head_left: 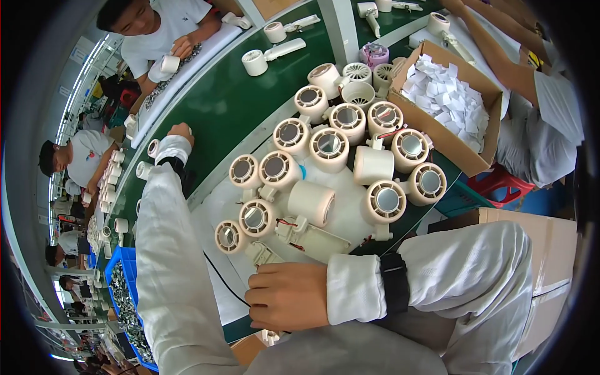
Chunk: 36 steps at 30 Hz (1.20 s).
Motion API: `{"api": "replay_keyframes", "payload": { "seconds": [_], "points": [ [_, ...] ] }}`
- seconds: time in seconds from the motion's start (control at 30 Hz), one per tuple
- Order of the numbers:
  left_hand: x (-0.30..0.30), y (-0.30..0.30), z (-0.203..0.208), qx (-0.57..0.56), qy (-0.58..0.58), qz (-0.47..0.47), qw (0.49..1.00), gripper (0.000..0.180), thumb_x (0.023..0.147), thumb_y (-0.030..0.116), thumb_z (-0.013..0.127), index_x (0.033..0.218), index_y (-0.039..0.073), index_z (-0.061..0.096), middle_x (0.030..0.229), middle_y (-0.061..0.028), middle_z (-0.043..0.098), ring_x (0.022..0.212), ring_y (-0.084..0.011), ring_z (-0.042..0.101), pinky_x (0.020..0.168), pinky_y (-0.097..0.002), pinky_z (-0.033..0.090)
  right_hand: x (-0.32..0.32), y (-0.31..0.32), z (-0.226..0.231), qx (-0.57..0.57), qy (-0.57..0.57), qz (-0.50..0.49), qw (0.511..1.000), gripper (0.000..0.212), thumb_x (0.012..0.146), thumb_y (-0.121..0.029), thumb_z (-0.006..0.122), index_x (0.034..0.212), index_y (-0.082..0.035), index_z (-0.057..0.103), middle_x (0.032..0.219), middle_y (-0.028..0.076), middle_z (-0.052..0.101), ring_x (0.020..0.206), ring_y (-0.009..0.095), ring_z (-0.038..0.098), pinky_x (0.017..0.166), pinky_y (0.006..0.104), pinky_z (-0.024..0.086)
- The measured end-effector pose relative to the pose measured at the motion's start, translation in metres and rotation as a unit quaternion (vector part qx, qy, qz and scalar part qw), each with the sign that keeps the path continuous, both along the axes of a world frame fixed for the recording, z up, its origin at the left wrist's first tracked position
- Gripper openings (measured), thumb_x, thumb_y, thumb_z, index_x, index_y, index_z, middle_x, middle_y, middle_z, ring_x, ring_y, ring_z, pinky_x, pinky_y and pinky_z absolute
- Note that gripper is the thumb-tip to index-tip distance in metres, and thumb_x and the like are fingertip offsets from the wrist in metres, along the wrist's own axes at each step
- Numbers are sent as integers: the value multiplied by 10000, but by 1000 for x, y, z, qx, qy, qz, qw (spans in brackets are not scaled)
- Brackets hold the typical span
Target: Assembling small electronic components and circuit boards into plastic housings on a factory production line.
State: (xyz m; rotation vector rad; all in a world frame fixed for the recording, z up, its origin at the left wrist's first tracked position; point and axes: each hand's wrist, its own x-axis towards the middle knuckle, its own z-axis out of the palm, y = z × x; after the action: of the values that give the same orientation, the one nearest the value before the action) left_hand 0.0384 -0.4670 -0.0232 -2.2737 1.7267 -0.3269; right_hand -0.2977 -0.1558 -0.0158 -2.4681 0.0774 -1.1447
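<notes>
My left arm stretches across the green conveyor belt (215, 100), and my left hand (181, 132) is at its far end with the fingers turned out of sight. Next to that wrist is a small white round fan body (154, 148). My right hand (287, 297) is closed in front of me, knuckles up; what it holds, if anything, is hidden. A black cord (226, 279) runs to its fingers. Just beyond it lies an opened white fan (312, 234) with red wires in its handle. Several cream fan heads with round shiny centres, such as one fan head (329, 145), crowd the white work surface (215, 209).
A cardboard box (437, 144) of white paper slips stands at the right, near another person's arms. Blue bins (125, 269) with small metal parts are at my left. Co-workers sit across the belt, where more white fans (255, 62) lie. Cartons (544, 250) stand at right.
</notes>
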Motion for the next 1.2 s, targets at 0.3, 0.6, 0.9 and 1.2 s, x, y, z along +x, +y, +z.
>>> {"api": "replay_keyframes", "payload": {
  "seconds": [0.3,0.6,0.9,1.2],
  "points": [
    [-37,111,45,-30,-87,-190,978,279,780,172,722,1030,61,668,1013,-166,712,949,-376,683,833,-453,561,-5,11,2,-19,32,28,999,137,786,-215,680,708,-107,650,760,14,576,808,194,573,728,311,468],
    [-88,287,119,-84,39,-263,960,239,744,98,705,956,57,603,948,-153,683,882,-385,656,723,-474,531,-9,16,13,-29,56,74,995,201,816,-203,733,736,-74,601,782,42,567,763,219,575,692,343,486],
    [-124,457,51,-184,157,-255,936,226,740,65,771,866,45,585,793,-90,549,745,-301,584,639,-389,485,-13,22,16,44,131,-24,990,129,841,-180,727,871,-65,676,786,72,623,724,252,630,610,375,503],
    [-133,466,11,-329,445,-5,833,241,824,107,789,961,16,612,816,-101,585,638,-230,612,578,-326,489,10,19,17,99,209,-38,972,130,864,-157,709,962,-79,676,766,74,644,630,251,640,571,369,509]
  ]
}}
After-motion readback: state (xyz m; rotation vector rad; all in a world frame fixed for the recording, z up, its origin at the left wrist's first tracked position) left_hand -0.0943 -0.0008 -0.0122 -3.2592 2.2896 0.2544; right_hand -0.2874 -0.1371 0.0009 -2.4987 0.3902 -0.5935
